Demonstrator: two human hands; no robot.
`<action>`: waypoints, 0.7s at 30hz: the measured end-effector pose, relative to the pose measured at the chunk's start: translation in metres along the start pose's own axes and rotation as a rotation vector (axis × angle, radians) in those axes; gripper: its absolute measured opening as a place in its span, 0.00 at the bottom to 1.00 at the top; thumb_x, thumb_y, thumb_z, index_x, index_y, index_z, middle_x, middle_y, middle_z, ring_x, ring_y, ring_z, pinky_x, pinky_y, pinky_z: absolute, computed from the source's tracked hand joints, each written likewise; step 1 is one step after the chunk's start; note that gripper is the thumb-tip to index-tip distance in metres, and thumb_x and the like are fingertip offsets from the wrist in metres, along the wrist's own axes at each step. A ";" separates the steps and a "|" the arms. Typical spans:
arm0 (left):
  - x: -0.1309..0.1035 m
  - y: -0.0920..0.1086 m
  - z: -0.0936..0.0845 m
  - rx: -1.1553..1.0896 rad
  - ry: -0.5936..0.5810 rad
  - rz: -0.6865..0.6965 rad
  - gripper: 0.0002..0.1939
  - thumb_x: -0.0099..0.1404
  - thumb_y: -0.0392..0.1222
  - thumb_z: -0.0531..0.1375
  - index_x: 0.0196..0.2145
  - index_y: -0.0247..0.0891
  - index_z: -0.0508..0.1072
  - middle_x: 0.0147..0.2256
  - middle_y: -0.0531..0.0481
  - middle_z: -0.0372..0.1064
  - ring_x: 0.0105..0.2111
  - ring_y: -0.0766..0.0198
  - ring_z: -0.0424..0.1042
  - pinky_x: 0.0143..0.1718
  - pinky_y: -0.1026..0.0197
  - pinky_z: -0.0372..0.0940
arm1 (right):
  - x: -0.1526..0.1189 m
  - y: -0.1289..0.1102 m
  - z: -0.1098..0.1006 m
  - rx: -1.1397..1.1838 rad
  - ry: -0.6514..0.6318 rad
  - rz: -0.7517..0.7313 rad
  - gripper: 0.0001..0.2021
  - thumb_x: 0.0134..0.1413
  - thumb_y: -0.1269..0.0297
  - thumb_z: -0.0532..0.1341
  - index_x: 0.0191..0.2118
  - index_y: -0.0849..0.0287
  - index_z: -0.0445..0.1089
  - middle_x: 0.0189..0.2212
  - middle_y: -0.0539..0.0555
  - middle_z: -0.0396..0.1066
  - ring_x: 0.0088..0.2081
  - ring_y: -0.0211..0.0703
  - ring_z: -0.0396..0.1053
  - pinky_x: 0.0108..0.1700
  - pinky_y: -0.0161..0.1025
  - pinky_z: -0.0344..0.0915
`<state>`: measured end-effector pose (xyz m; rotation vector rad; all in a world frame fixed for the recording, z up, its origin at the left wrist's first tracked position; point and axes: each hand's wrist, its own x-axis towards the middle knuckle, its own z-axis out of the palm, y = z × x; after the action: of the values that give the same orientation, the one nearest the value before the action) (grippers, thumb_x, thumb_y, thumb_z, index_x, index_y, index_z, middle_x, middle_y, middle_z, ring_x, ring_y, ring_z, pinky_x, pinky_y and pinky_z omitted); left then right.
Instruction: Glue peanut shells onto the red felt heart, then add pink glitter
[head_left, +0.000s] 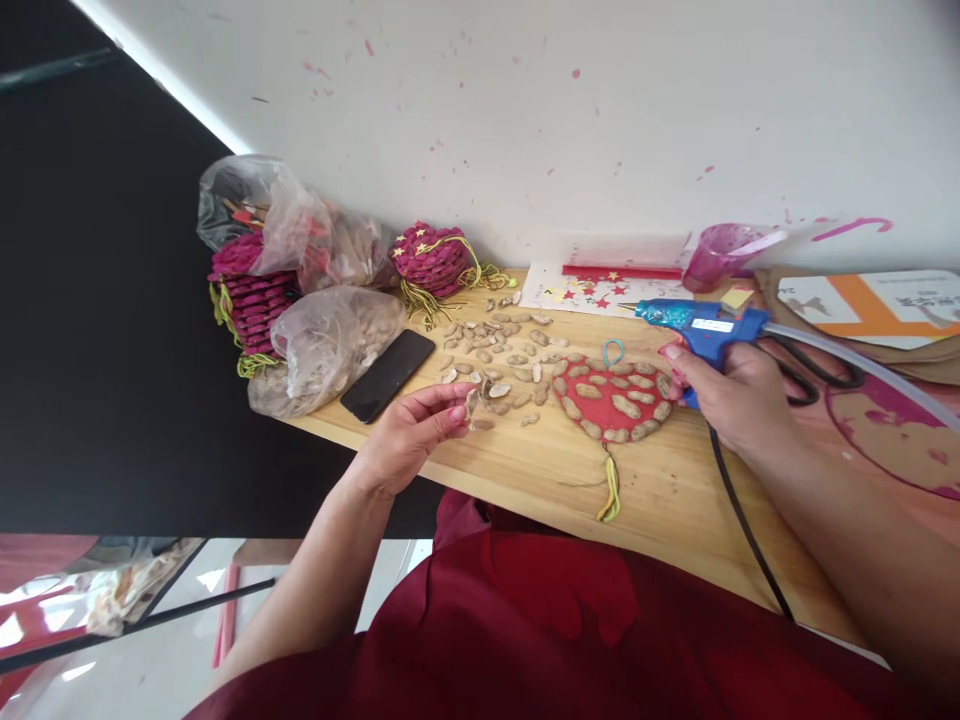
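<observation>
Between the thumb and fingers of my left hand (415, 430) is a peanut shell (471, 402), pinched above the near edge of the wooden table. My right hand (739, 390) grips a blue hot glue gun (697, 328), its nozzle pointing left. Below the gun lies a red heart-shaped piece (598, 408) with peanut shells along its rim and several more inside. A blue loop (613, 351) sits at its top, and a yellow-green tassel (611, 490) hangs from its lower tip. Loose peanut shells (495, 335) are scattered between my left hand and the heart.
A black phone (388, 376) lies left of the shells, beside plastic bags (334, 340). Magenta woven bundles (431, 262) stand behind. Star stickers on a white sheet (546, 288) and a pink cup (716, 258) are along the wall. The gun's black cord (739, 510) crosses the table's right side.
</observation>
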<state>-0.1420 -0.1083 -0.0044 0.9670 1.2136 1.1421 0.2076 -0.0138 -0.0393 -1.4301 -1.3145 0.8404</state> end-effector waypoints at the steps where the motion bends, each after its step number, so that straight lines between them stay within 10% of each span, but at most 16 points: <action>1: -0.001 0.000 0.003 -0.005 -0.013 -0.008 0.18 0.56 0.45 0.74 0.45 0.41 0.83 0.45 0.44 0.79 0.33 0.66 0.75 0.38 0.60 0.74 | 0.000 -0.001 0.000 0.029 -0.031 0.001 0.16 0.51 0.50 0.69 0.29 0.57 0.70 0.18 0.48 0.68 0.20 0.41 0.66 0.26 0.40 0.64; 21: 0.005 -0.014 0.046 0.417 -0.163 0.204 0.15 0.61 0.45 0.69 0.46 0.41 0.80 0.39 0.47 0.78 0.39 0.61 0.76 0.42 0.58 0.72 | -0.005 -0.012 -0.001 0.020 -0.082 0.017 0.14 0.52 0.50 0.64 0.27 0.54 0.67 0.17 0.48 0.67 0.21 0.41 0.65 0.26 0.40 0.62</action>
<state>-0.0945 -0.1050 -0.0134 1.4982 1.2660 0.9589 0.2041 -0.0201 -0.0280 -1.4060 -1.3533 0.9289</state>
